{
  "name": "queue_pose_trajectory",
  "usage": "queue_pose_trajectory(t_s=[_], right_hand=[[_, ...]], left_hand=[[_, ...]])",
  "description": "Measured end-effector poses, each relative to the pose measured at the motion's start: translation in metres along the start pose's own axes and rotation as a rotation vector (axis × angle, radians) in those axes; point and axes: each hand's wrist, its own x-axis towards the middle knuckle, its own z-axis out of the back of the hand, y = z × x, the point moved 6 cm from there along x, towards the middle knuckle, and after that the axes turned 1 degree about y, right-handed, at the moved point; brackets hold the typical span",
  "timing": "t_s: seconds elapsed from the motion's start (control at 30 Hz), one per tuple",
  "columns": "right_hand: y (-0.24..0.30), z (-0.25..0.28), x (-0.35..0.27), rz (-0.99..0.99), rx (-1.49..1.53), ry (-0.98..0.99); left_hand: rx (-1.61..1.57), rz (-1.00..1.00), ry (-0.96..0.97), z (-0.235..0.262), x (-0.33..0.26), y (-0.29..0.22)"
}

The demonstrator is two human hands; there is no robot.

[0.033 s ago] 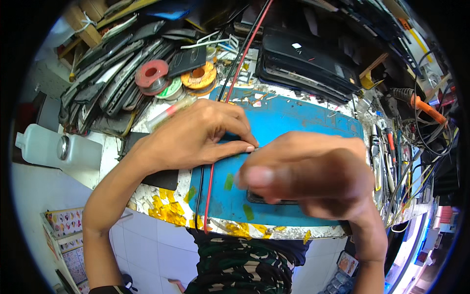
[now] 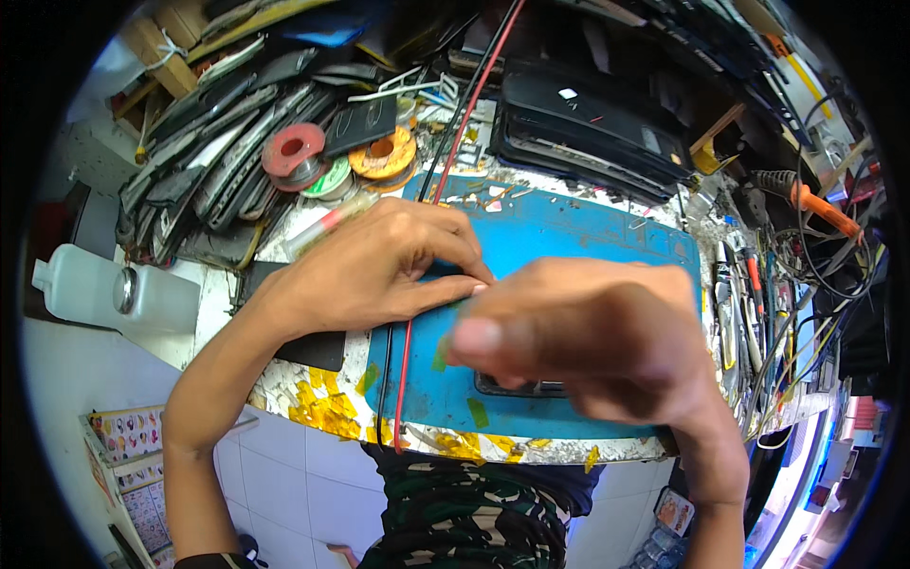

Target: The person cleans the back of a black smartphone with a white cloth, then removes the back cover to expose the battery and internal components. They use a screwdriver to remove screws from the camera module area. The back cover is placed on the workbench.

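My left hand reaches over the blue work mat, its thumb and index finger pinched together near the middle. Whatever lies between those fingertips is too small to make out. Close on its right is my right hand, raised nearer the camera and somewhat blurred. Its fingers are curled in and the thumb points left; anything inside is hidden. Beneath the right hand, the edge of a dark flat device shows on the mat, mostly covered.
A red and a black cable cross the mat's left side. Solder spools and stacked dark panels stand behind on the left, dark laptop-like casings at the back. Hand tools crowd the right edge; a translucent bottle stands left.
My right hand has shifted slightly to the left, its thumb with it. The left hand keeps its pinch in nearly the same place.
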Motion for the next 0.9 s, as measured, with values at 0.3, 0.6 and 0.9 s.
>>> queue_pose_trajectory(t_s=[0.3, 0.6, 0.9], right_hand=[[-0.013, 0.007, -0.005, 0.086, 0.187, -0.175], [-0.021, 0.002, -0.007, 0.037, 0.329, -0.187], [-0.015, 0.001, -0.01, 0.109, 0.282, -0.158]], left_hand=[[0.159, -0.073, -0.259, 0.026, 0.012, -0.024], [0.749, -0.261, -0.437, 0.045, 0.077, -0.052], [0.922, -0.123, -0.287, 0.035, 0.103, -0.026]])
